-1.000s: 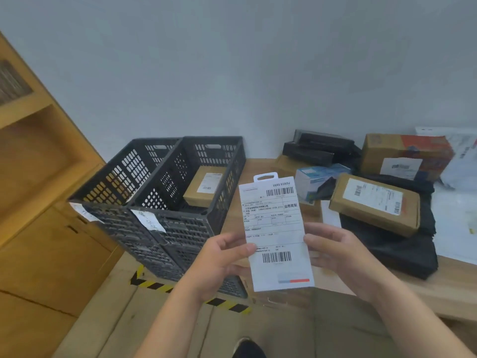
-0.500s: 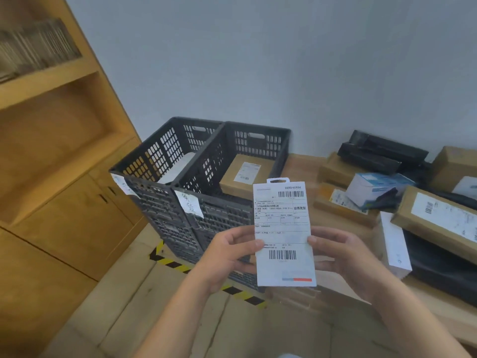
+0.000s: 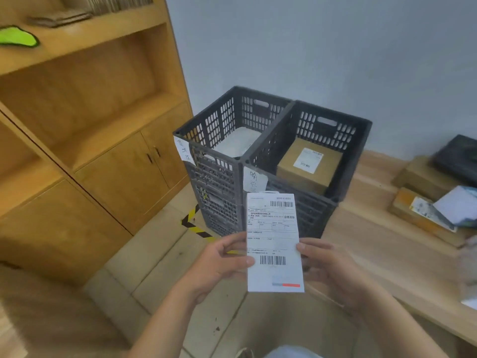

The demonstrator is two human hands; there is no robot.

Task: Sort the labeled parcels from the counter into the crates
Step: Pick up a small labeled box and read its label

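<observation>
- Nearby, at 6 o'clock, the left hand (image 3: 224, 262) and right hand (image 3: 327, 270) each pinch a side edge of the flat white parcel (image 3: 273, 244), which is upright with its label facing the camera.
- Beyond, toward 12 o'clock, two black crates touch side by side: the left crate (image 3: 216, 182) holds a white package (image 3: 237, 143), the right crate (image 3: 309, 210) a brown box (image 3: 309, 166).
- At 3 o'clock, other parcels (image 3: 423, 210) lie on the counter (image 3: 374, 241).

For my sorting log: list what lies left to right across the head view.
From the left: bright green object → wooden cabinet doors → left black plastic crate → right black plastic crate → brown cardboard parcel beyond the crates. Left out: the flat white labelled parcel, gripped by left hand and right hand, overlapping the crates.
</observation>
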